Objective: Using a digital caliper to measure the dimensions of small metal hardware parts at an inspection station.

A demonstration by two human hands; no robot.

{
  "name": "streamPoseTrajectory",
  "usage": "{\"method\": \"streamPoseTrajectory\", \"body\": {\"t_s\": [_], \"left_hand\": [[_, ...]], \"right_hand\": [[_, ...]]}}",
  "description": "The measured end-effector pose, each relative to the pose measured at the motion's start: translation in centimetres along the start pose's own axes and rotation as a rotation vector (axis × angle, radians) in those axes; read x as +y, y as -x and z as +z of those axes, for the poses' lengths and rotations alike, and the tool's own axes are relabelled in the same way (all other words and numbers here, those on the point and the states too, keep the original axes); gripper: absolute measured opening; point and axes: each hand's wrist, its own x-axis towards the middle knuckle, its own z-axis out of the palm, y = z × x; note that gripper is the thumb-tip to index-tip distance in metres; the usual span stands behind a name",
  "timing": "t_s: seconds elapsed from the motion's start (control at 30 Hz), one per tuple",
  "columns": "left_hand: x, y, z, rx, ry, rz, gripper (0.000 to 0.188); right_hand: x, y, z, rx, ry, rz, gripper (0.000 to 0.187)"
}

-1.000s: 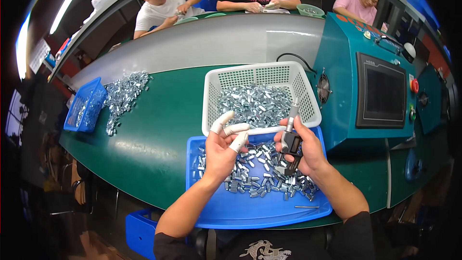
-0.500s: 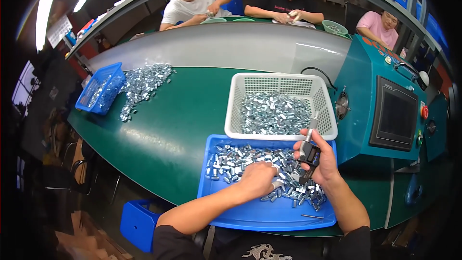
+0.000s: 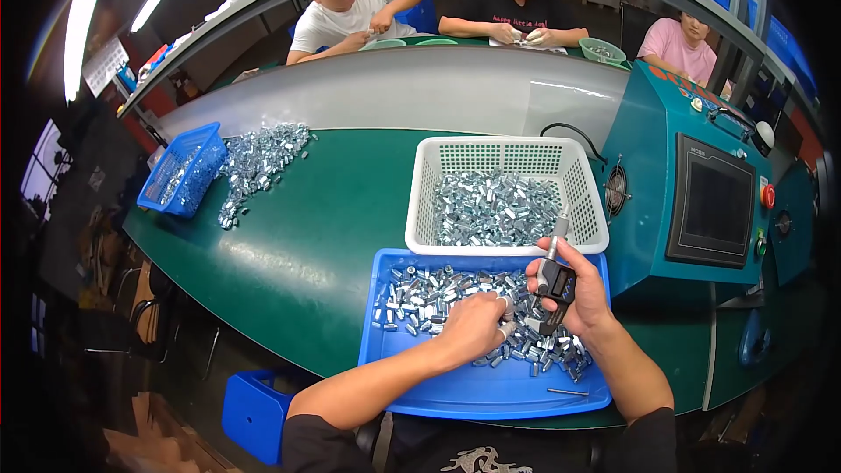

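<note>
My right hand (image 3: 587, 298) is closed around a digital micrometer (image 3: 556, 282), its silver thimble pointing up and away from me and its dark frame toward the tray. Over the shallow blue tray (image 3: 491, 398), my left hand (image 3: 476, 326) has its fingers curled down among small silvery metal pieces (image 3: 420, 298). Pale finger covers show on some of its fingertips. Whatever those fingers pinch is hidden. A thin metal rod (image 3: 568, 391) lies at the tray's near right.
Behind the tray stands a white perforated basket (image 3: 413, 210) of similar pieces. A teal machine with a dark screen (image 3: 714, 201) is at the right. At the far left, a blue basket (image 3: 184, 197) adjoins a loose heap of pieces (image 3: 258, 158). Several people sit beyond the grey partition (image 3: 368, 92).
The view has shifted slightly. My right hand and the micrometer sit a little further left, closer to my left hand, which stays down among the metal pieces.
</note>
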Motion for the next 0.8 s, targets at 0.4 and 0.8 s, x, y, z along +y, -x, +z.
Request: {"method": "streamPoseTrajectory", "body": {"t_s": [0.4,0.8], "left_hand": [[0.0,-0.7,-2.2,0.026,0.828,-0.229,0.023],[0.7,-0.6,-2.0,-0.087,1.293,-0.264,0.02]], "right_hand": [[0.0,-0.1,-0.2,0.004,-0.017,-0.003,0.037],[0.0,0.0,-0.5,-0.039,-0.129,-0.042,0.043]]}}
